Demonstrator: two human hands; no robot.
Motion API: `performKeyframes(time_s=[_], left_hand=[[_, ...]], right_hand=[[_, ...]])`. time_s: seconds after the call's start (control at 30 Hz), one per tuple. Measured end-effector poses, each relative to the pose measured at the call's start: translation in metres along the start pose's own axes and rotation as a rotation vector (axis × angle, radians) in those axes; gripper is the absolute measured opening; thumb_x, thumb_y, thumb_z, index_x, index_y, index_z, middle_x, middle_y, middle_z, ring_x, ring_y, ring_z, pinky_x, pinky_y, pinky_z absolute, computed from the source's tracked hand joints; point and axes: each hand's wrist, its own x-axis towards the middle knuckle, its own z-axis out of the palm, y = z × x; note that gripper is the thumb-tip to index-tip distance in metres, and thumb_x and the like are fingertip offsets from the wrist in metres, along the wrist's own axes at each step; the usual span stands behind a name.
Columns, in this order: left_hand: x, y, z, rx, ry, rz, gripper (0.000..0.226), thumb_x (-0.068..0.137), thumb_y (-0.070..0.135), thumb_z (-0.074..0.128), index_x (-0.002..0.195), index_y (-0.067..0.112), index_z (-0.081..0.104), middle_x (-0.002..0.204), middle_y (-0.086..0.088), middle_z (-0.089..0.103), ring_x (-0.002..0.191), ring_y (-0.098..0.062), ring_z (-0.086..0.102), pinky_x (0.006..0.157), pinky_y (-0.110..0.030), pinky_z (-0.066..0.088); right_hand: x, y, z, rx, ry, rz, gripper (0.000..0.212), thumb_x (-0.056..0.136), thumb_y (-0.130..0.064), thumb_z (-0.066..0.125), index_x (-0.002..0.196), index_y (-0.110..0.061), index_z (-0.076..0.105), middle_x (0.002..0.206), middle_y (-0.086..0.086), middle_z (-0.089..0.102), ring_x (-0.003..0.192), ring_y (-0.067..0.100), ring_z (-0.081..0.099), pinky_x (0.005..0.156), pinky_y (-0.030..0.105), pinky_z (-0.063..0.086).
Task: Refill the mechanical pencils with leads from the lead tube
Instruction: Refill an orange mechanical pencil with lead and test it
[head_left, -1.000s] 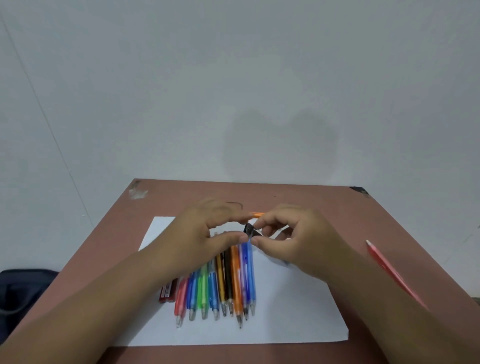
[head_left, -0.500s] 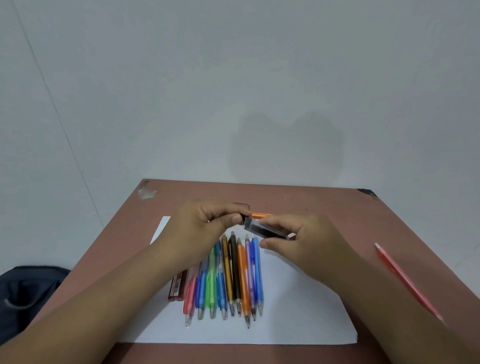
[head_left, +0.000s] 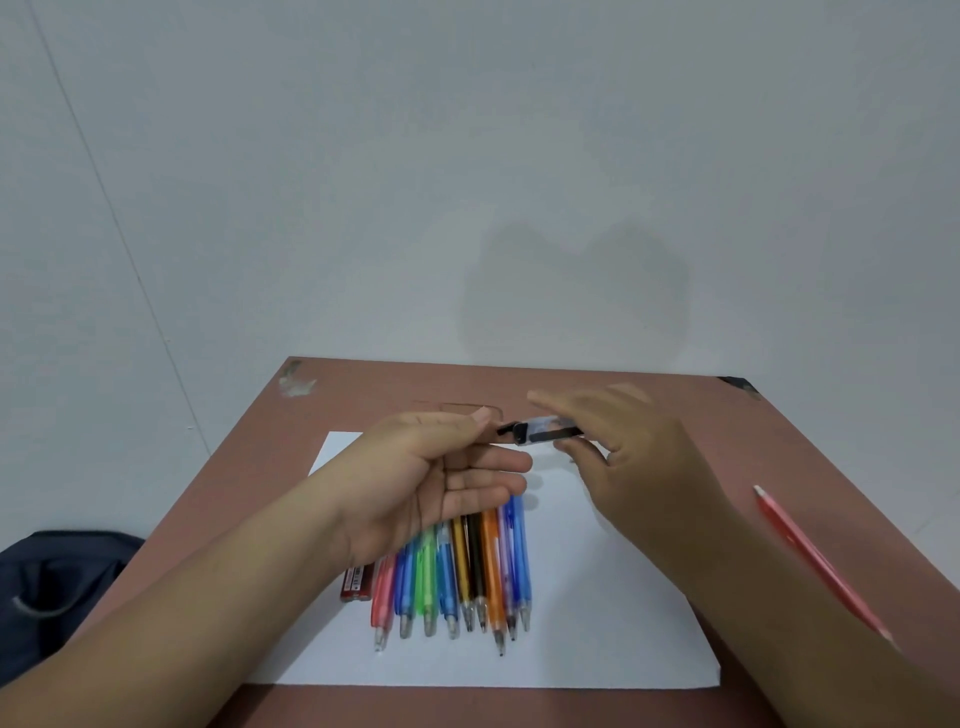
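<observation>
Pinching the lead tube, right hand; left hand newly spread (cap seemingly pulled out).

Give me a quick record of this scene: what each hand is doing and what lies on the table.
right hand: holds the lead tube level above the table
left hand: palm up, thumb and forefinger at the tube's black end
pencil row: coloured mechanical pencils side by side on white paper
red case: left of the row
pink pencil: alone, on the table at right
</observation>
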Motion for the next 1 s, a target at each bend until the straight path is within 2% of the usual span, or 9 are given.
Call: performKeyframes(time_s=[0.1,0.23,0.33,0.47,0.57,0.67,0.77,0.87,1.0], left_hand=[[0.000,0.000,-0.002,-0.034,-0.003,-0.029,0.034,0.090,0.020,0.064,0.116,-0.001,0.064,0.109,-0.030,0.070,0.085,-0.031,0.075,0.073,-0.033,0.063],[0.002,-0.002,-0.005,-0.008,-0.011,-0.049,0.034,0.091,0.019,0.063,0.116,-0.002,0.069,0.111,-0.029,0.070,0.089,-0.030,0.074,0.081,-0.034,0.062],[0.003,-0.004,-0.005,-0.005,-0.003,-0.056,0.035,0.090,0.019,0.064,0.117,-0.003,0.069,0.111,-0.029,0.070,0.088,-0.029,0.074,0.083,-0.034,0.062],[0.002,-0.003,-0.004,-0.008,-0.006,-0.058,0.034,0.092,0.020,0.062,0.117,-0.003,0.068,0.112,-0.028,0.070,0.092,-0.031,0.073,0.085,-0.035,0.061],[0.003,-0.004,-0.004,-0.014,0.002,-0.056,0.035,0.093,0.020,0.062,0.118,-0.004,0.067,0.111,-0.029,0.070,0.091,-0.031,0.073,0.084,-0.035,0.061],[0.003,-0.004,-0.004,-0.008,0.000,-0.056,0.034,0.093,0.021,0.062,0.117,-0.003,0.068,0.111,-0.029,0.070,0.090,-0.030,0.073,0.083,-0.035,0.061],[0.004,-0.006,-0.006,0.004,-0.007,-0.059,0.037,0.090,0.021,0.064,0.117,-0.005,0.068,0.112,-0.029,0.070,0.090,-0.030,0.073,0.084,-0.035,0.061],[0.004,-0.006,-0.006,0.005,-0.019,-0.059,0.037,0.090,0.021,0.064,0.116,-0.004,0.069,0.112,-0.028,0.070,0.090,-0.029,0.072,0.084,-0.034,0.061],[0.004,-0.006,-0.007,0.005,-0.024,-0.056,0.035,0.092,0.019,0.062,0.118,-0.003,0.068,0.112,-0.028,0.070,0.090,-0.029,0.073,0.083,-0.034,0.061]], right_hand=[[0.001,-0.003,-0.001,0.054,-0.037,0.126,0.083,0.088,-0.003,0.071,0.153,-0.041,0.035,0.101,-0.019,0.062,0.092,0.012,0.058,0.080,0.025,0.052],[-0.003,0.008,0.008,-0.126,-0.007,-0.134,0.056,0.082,0.010,0.073,0.132,-0.016,0.066,0.102,-0.003,0.070,0.090,0.027,0.062,0.083,0.036,0.051],[0.000,0.003,0.007,-0.115,0.007,-0.040,0.065,0.088,0.005,0.069,0.146,-0.018,0.052,0.098,-0.006,0.067,0.089,0.024,0.059,0.077,0.033,0.052],[-0.002,0.009,0.008,-0.140,-0.006,-0.139,0.053,0.085,0.007,0.068,0.133,-0.016,0.064,0.103,-0.004,0.071,0.094,0.026,0.061,0.084,0.039,0.051],[-0.001,0.009,0.010,-0.142,0.034,-0.037,0.068,0.084,0.007,0.068,0.144,-0.021,0.055,0.102,-0.008,0.070,0.098,0.023,0.059,0.085,0.041,0.052],[-0.003,0.007,0.009,-0.172,0.035,-0.084,0.056,0.086,0.005,0.066,0.135,-0.022,0.063,0.107,-0.009,0.071,0.106,0.026,0.060,0.092,0.052,0.048],[0.000,0.005,0.007,-0.133,0.070,-0.024,0.069,0.086,0.002,0.069,0.147,-0.023,0.049,0.106,-0.014,0.070,0.106,0.020,0.057,0.097,0.051,0.045],[-0.002,0.005,0.009,-0.164,0.048,-0.084,0.058,0.086,0.003,0.069,0.137,-0.024,0.061,0.109,-0.010,0.071,0.108,0.024,0.060,0.096,0.056,0.045],[-0.002,0.007,0.009,-0.160,0.030,-0.055,0.059,0.086,0.003,0.069,0.138,-0.023,0.060,0.106,-0.010,0.071,0.106,0.024,0.061,0.095,0.052,0.046]])
